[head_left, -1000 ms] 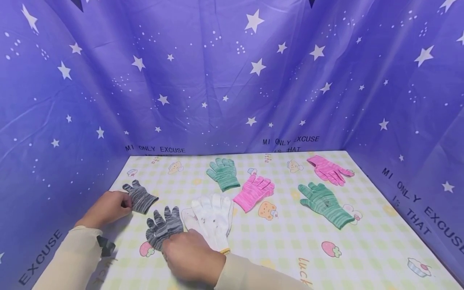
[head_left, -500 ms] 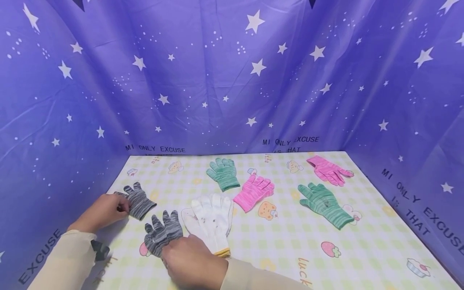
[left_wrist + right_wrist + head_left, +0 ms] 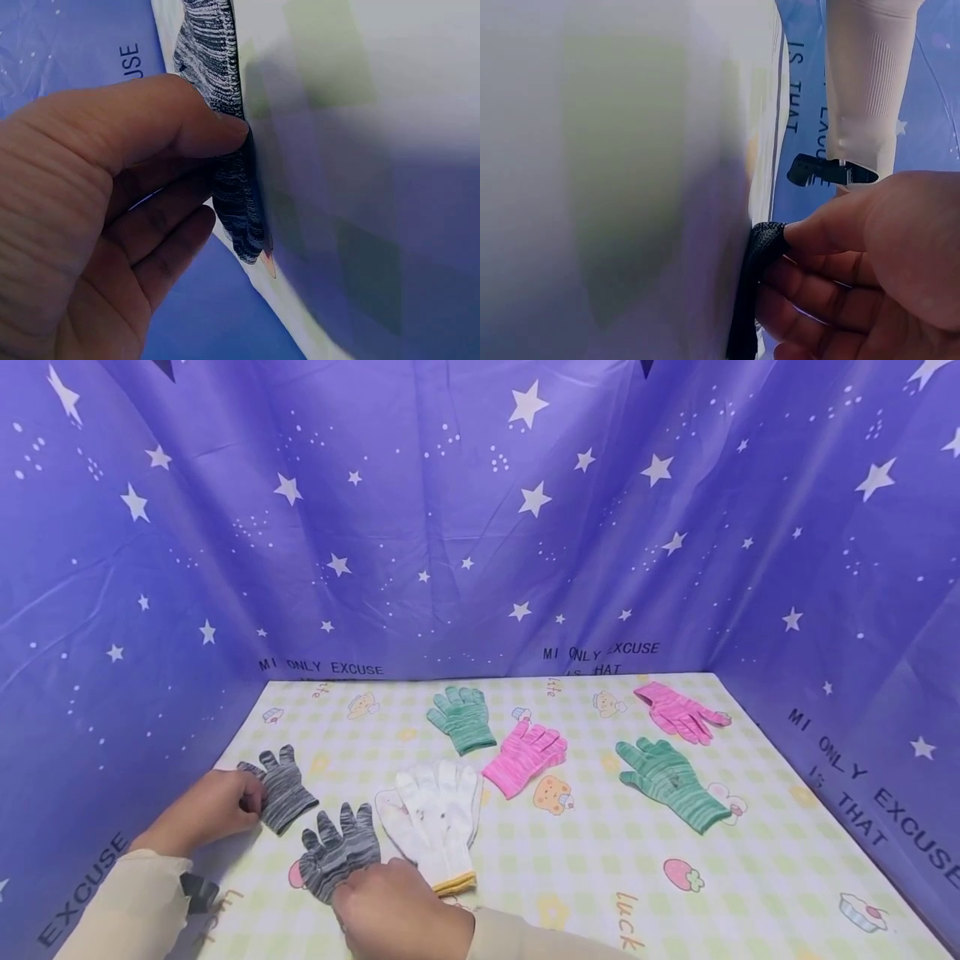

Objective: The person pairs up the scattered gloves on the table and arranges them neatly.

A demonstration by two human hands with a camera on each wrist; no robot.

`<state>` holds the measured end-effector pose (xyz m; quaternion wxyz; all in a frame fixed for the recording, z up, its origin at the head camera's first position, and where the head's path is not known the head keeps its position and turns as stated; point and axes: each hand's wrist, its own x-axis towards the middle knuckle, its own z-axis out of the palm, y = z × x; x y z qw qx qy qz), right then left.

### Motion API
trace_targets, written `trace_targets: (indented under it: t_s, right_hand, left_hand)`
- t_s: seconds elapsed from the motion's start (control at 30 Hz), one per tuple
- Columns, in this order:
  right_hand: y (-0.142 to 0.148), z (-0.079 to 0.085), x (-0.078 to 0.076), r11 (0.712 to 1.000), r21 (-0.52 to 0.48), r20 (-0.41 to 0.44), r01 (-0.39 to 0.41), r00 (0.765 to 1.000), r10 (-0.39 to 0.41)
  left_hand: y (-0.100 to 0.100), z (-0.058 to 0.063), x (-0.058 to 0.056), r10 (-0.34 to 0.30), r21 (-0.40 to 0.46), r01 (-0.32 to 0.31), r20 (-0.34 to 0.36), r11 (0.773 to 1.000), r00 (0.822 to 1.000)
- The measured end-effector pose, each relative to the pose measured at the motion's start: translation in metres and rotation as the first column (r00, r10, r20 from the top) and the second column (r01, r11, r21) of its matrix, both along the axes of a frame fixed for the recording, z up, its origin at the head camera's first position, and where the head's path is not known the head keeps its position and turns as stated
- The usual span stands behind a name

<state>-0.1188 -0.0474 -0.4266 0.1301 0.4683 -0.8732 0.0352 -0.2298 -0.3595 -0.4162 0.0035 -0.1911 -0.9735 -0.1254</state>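
Note:
At the table's left edge my left hand pinches the side of a black-and-grey knit glove between thumb and fingers. In the left wrist view the thumb presses on that glove's edge. My right hand pinches a second black-and-grey glove near its cuff, which the hand mostly hides. The right wrist view shows dark knit fabric gripped between thumb and fingers. Both grey gloves lie with fingers pointing away from me. White gloves with a yellow cuff lie just right of the second grey glove.
Two green gloves and two pink gloves lie apart at the back and right of the checked tabletop. Purple star-printed curtains enclose the back and both sides.
The left hand has drawn its grey glove a little toward me. The right hand and its glove have shifted slightly toward me, showing more of the white gloves' yellow cuff.

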Motion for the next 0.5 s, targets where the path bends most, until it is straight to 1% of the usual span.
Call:
trace_targets:
  t_s: [0.2, 0.37, 0.5]
  right_hand:
    - [0.000, -0.006, 0.006, 0.999, 0.033, 0.003, -0.030, 1.000, 0.030]
    - [0.002, -0.007, 0.009, 0.997, 0.026, 0.018, -0.076, 0.997, 0.076]
    - [0.004, -0.005, 0.011, 0.995, 0.033, 0.062, -0.099, 0.993, 0.096]
  left_hand:
    - [-0.001, -0.006, 0.010, -0.040, -0.014, 0.040, -0.043, 0.999, 0.998]
    - [0.002, -0.006, 0.017, -0.026, -0.035, 0.023, -0.065, 0.999, 0.998]
    - [0.004, -0.005, 0.023, -0.033, -0.039, 0.030, -0.079, 0.999, 0.996]
